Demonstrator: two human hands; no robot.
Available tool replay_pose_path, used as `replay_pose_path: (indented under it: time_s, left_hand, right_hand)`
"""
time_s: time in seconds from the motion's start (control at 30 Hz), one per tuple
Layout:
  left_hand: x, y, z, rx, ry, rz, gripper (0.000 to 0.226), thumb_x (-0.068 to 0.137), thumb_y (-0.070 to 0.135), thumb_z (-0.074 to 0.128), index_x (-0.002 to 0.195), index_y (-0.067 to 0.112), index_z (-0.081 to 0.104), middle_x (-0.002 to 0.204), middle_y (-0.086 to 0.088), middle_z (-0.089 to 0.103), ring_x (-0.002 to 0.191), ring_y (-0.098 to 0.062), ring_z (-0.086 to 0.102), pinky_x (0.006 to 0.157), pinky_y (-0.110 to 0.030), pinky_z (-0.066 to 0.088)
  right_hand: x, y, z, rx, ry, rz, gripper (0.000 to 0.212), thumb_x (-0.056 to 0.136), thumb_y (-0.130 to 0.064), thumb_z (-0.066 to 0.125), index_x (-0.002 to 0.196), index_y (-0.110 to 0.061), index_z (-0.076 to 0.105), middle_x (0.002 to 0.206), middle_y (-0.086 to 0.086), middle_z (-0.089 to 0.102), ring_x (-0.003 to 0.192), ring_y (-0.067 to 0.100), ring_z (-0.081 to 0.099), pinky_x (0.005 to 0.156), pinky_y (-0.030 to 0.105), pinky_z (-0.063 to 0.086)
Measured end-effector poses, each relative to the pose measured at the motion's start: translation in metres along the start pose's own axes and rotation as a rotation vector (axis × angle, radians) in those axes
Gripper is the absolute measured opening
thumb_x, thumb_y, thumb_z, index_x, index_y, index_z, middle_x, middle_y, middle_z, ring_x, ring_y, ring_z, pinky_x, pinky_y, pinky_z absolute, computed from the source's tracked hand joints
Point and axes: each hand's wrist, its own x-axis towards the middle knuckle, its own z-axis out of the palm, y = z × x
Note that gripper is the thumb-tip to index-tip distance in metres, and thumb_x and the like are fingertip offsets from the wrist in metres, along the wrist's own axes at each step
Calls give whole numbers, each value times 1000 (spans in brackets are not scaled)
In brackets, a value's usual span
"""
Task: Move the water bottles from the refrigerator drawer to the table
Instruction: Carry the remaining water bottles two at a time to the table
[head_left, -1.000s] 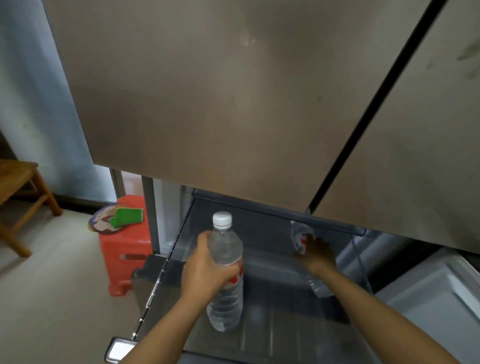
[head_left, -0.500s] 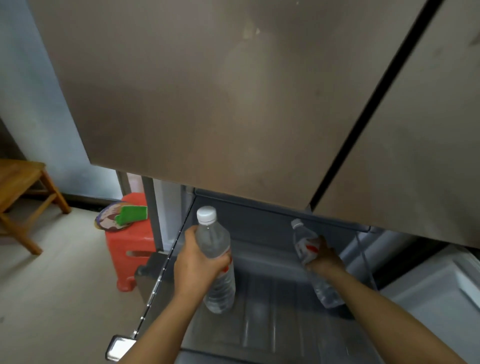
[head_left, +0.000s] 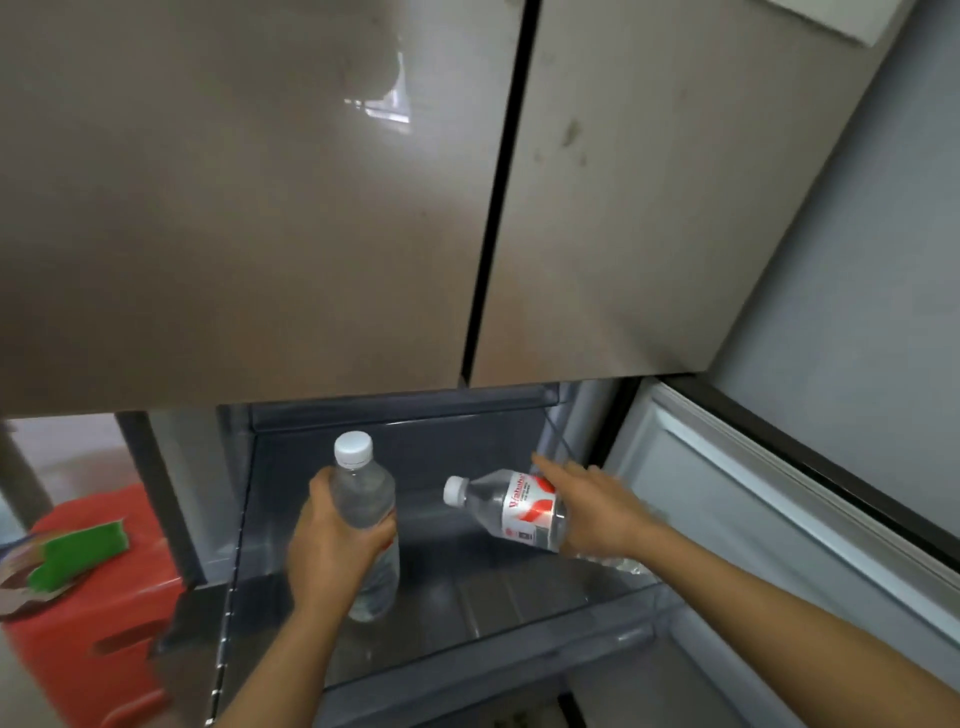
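Looking down through the head camera, we see the open refrigerator drawer (head_left: 467, 587) filling the lower middle of the frame, under two closed brown doors (head_left: 249, 208) that cover the upper half.

Our left hand (head_left: 332, 540) sits at lower centre-left, fingers wrapped tight around the middle of one water bottle (head_left: 363, 499). This bottle stands nearly upright, its long axis running top to bottom in the frame, white cap (head_left: 353, 449) pointing up and slightly toward the back of the drawer. Its base hangs over the drawer floor; whether it touches we cannot tell.

Our right hand (head_left: 597, 512) is at lower centre-right, holding a second bottle (head_left: 514, 506) with a red and white label. The fingers lie fairly straight and close together along the far side of the label, and the thumb is hidden, so how firmly they clamp is unclear. This bottle lies tilted, long axis running from upper left to lower right, its cap (head_left: 454, 491) pointing left toward the first bottle, its base hidden behind the hand. The two bottles are near each other but apart.

At the lower left edge stands a red stool (head_left: 104, 623) with a green item (head_left: 78, 553) on top, blurred.
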Motion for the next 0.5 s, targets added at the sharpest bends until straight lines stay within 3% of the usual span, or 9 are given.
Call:
replay_pose_path:
  time_s: [0.1,0.2,0.27,0.33,0.43,0.5]
  left_hand:
    - [-9,6,-4,-70,-62,55,66,55,39,66,115,29,40,89,8,52,83,-20,51,77,-38,43]
    - [-17,18,-7,-128,-63,70,81,52,35,70,126,26,39,102,5,50,91,-21,49,82,-39,43]
    - [-20,27,-5,-153,-51,89,82,61,20,81,130,22,38,107,2,50,101,-26,52,84,-40,42]
    - [-23,36,-7,-142,-34,129,81,63,12,81,131,22,37,111,-1,51,107,-30,52,87,-44,43]
    - [-33,58,-4,-144,18,195,84,52,29,74,128,27,37,107,3,50,99,-24,51,86,-44,46]
    - [-41,73,-6,-176,80,227,85,49,29,70,127,25,37,107,3,49,97,-21,49,84,-40,45]
  right_hand:
    - [-47,6,0,246,74,103,100,69,-26,79,145,-29,15,138,-2,44,121,20,48,96,33,44]
    - [-85,19,-4,516,161,128,94,70,-22,80,142,-30,20,137,-5,46,122,15,49,97,29,45]
    - [-105,32,-10,637,214,116,95,70,-18,79,138,-37,16,136,-7,44,124,15,47,97,29,45]
    - [-112,43,-18,702,246,79,95,69,-13,79,129,-45,13,130,-11,42,122,12,47,94,27,46]
    - [-112,57,-25,794,305,-13,93,69,-9,79,119,-54,15,127,-17,39,121,10,45,94,28,46]
    - [-101,58,-29,886,328,-102,92,68,-7,78,116,-58,18,122,-25,39,116,4,46,90,20,47]
